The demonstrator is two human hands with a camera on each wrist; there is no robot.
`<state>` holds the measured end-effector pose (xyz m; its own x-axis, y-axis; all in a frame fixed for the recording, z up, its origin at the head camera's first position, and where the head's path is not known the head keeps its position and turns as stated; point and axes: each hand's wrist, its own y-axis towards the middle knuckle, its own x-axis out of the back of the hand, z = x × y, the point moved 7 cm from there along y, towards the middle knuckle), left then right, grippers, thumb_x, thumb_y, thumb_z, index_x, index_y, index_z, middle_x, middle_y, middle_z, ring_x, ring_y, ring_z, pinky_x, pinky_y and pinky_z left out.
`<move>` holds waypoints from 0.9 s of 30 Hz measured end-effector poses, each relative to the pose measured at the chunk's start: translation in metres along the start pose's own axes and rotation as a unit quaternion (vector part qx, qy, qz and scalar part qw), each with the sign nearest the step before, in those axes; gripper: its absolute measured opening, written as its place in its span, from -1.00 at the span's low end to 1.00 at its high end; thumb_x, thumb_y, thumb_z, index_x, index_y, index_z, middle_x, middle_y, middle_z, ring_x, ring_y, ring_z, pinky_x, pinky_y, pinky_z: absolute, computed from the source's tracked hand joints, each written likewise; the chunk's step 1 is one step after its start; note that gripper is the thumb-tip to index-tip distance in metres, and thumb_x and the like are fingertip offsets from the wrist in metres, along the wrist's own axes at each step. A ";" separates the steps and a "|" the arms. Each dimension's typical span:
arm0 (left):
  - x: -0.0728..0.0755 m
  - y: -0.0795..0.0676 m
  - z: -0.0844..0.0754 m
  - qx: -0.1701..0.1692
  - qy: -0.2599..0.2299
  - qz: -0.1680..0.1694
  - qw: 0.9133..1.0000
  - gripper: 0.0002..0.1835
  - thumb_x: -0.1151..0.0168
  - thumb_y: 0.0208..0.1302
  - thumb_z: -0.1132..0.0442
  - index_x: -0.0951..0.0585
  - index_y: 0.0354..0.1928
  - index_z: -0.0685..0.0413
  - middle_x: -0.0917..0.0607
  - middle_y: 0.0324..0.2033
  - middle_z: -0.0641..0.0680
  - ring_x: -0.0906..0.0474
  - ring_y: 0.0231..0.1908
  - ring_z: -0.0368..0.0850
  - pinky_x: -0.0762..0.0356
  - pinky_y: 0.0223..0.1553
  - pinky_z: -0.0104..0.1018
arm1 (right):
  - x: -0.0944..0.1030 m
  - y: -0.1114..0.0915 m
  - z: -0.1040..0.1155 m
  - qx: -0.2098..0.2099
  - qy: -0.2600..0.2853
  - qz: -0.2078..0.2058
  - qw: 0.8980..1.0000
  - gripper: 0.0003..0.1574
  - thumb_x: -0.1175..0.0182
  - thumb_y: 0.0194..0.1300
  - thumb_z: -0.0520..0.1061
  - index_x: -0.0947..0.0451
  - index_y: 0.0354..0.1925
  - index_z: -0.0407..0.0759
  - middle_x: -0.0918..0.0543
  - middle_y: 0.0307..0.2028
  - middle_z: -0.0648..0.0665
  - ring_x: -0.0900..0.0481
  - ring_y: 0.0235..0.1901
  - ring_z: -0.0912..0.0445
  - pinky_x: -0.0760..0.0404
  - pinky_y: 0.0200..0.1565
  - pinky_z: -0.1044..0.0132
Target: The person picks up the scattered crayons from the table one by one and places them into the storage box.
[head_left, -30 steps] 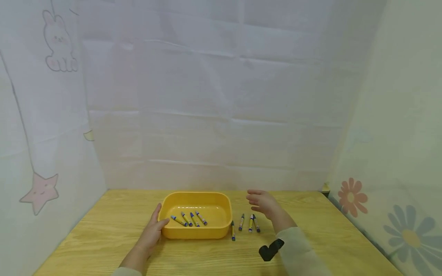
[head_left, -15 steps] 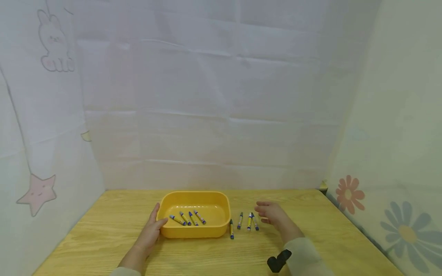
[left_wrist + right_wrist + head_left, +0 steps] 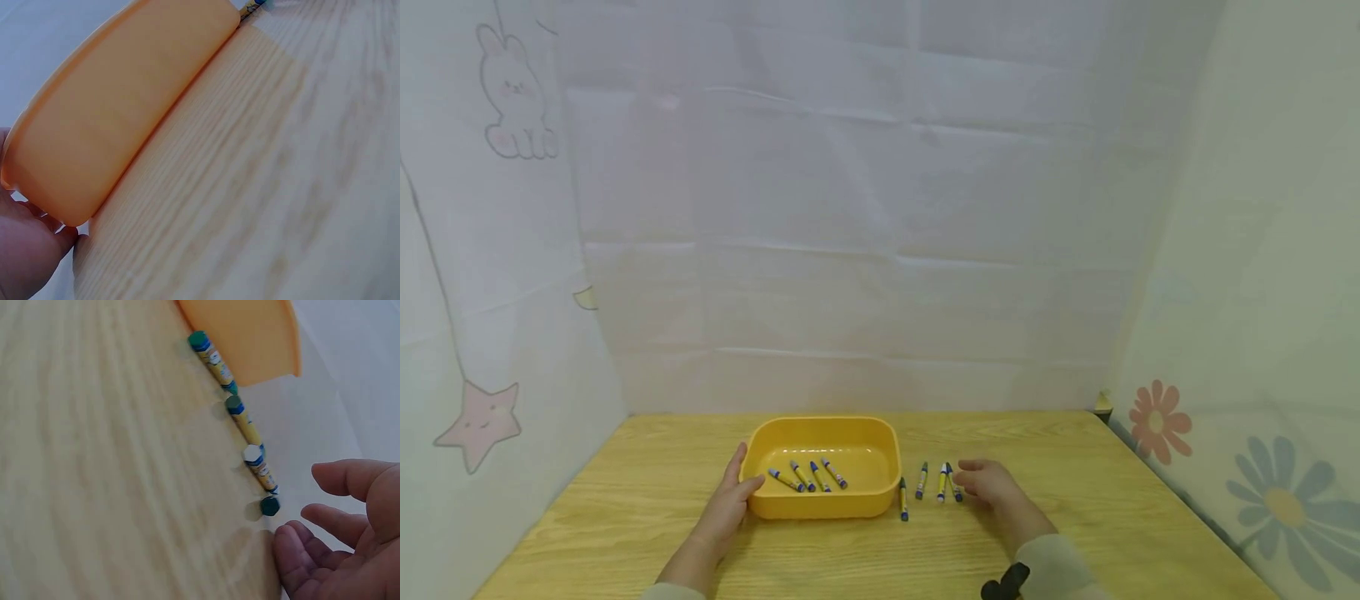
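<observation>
A yellow plastic bin (image 3: 820,506) stands on the wooden table with several crayons (image 3: 818,476) in yellow-and-blue wrappers lying inside. My left hand (image 3: 727,508) holds the bin's left end, thumb over the rim and fingers along the outer wall. Right of the bin lie several more crayons in a loose row; one green crayon (image 3: 903,500) is close beside its wall. At the row's right end is a dark green crayon (image 3: 270,505), and a white crayon (image 3: 259,466) is next to it. My right hand (image 3: 996,492) is just right of the dark one, fingers loosely bent and holding nothing.
Pale cloth hangings surround the wooden table (image 3: 850,558) at the back and both sides. The right hanging has flower prints (image 3: 1285,507); a rabbit and a pink star (image 3: 481,423) are on the left one. A black device (image 3: 1004,582) is at my right wrist.
My right hand first shifts rightward, away from the crayons, then comes down to the table beside the row's right end. The left hand, bin and crayons stay where they were.
</observation>
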<state>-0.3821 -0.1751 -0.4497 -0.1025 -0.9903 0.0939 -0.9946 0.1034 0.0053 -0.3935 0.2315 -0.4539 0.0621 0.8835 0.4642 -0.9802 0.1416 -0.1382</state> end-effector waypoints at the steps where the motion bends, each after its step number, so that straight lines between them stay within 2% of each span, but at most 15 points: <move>1: 0.000 0.000 0.000 0.000 -0.001 0.001 1.000 -0.16 0.08 0.48 0.25 0.37 0.55 0.01 0.43 0.51 0.31 0.57 0.48 0.36 0.46 0.45 0.33 | -0.001 0.000 -0.001 0.002 -0.006 -0.003 1.000 -0.35 -0.24 0.24 -0.16 -0.42 0.24 -0.44 -0.55 0.14 -0.45 -0.62 0.00 -0.19 -0.62 0.00 0.09; 3: 0.000 0.000 0.000 -0.001 -0.003 0.001 1.000 -0.16 0.08 0.48 0.25 0.37 0.55 0.01 0.43 0.52 0.30 0.57 0.48 0.36 0.46 0.45 0.33 | -0.003 0.000 -0.001 0.008 -0.009 -0.008 1.000 -0.36 -0.23 0.23 -0.18 -0.42 0.23 -0.46 -0.53 0.15 -0.48 -0.57 0.08 -0.28 -0.62 0.02 0.05; 4: 0.000 0.000 0.000 -0.001 -0.004 0.001 1.000 -0.16 0.08 0.48 0.25 0.37 0.55 0.01 0.43 0.52 0.30 0.57 0.48 0.35 0.46 0.45 0.32 | -0.003 0.000 -0.002 0.010 -0.011 -0.010 1.000 -0.36 -0.23 0.22 -0.19 -0.42 0.23 -0.46 -0.53 0.15 -0.49 -0.57 0.05 -0.28 -0.63 -0.01 0.06; 7: 0.001 0.001 0.000 -0.002 -0.005 0.000 1.000 -0.16 0.08 0.48 0.26 0.36 0.55 0.02 0.42 0.52 0.30 0.56 0.49 0.36 0.46 0.46 0.31 | -0.006 0.001 -0.002 0.020 -0.020 -0.017 0.999 -0.35 -0.24 0.18 -0.23 -0.43 0.22 -0.47 -0.56 0.10 -0.48 -0.61 -0.16 -0.12 -0.62 -0.19 0.21; 10: 0.001 0.002 0.001 -0.002 -0.006 0.001 1.000 -0.16 0.08 0.48 0.26 0.36 0.55 0.01 0.41 0.52 0.31 0.55 0.48 0.36 0.46 0.45 0.31 | -0.009 0.001 -0.002 0.028 -0.034 -0.021 0.999 -0.32 -0.29 0.11 -0.27 -0.43 0.21 -0.49 -0.58 0.08 -0.47 -0.49 -0.33 0.07 -0.54 -0.33 0.31; 13: 0.001 0.002 0.001 -0.001 -0.006 0.002 1.000 -0.16 0.08 0.48 0.25 0.37 0.55 0.00 0.42 0.51 0.32 0.55 0.48 0.37 0.47 0.45 0.32 | -0.011 0.001 0.001 0.042 -0.067 -0.026 0.997 -0.31 -0.33 0.05 -0.29 -0.46 0.16 -0.52 -0.58 0.08 -0.47 -0.55 -0.29 0.04 -0.60 -0.29 0.28; 17: 0.000 0.001 0.002 -0.004 -0.012 0.003 1.000 -0.16 0.08 0.48 0.26 0.37 0.55 0.00 0.44 0.51 0.32 0.57 0.48 0.36 0.47 0.45 0.32 | -0.014 0.002 0.005 0.059 -0.123 -0.027 0.990 -0.37 -0.32 0.05 -0.29 -0.50 0.10 -0.54 -0.59 0.09 -0.47 -0.60 -0.03 -0.13 -0.66 -0.09 0.14; 20: 0.000 0.001 0.001 -0.007 -0.016 0.003 1.000 -0.16 0.08 0.48 0.27 0.37 0.55 0.01 0.44 0.50 0.33 0.57 0.48 0.36 0.48 0.45 0.31 | -0.014 0.002 0.007 0.067 -0.152 -0.027 0.986 -0.42 -0.26 0.05 -0.32 -0.52 0.08 -0.55 -0.61 0.06 -0.47 -0.59 0.04 -0.22 -0.64 -0.01 0.04; 27: 0.000 0.001 0.002 -0.007 -0.021 0.005 1.000 -0.16 0.09 0.48 0.28 0.38 0.55 0.02 0.45 0.50 0.34 0.58 0.48 0.36 0.46 0.46 0.30 | -0.012 0.002 0.010 0.074 -0.183 -0.034 0.980 -0.49 -0.17 0.03 -0.37 -0.57 0.01 -0.52 -0.65 0.01 -0.44 -0.59 0.04 -0.24 -0.63 -0.02 0.04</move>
<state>-0.3832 -0.1747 -0.4514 -0.1134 -0.9921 0.0529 -0.9932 0.1145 0.0187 -0.3981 0.2168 -0.4513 0.0828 0.6507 0.7548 -0.9944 0.1035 0.0199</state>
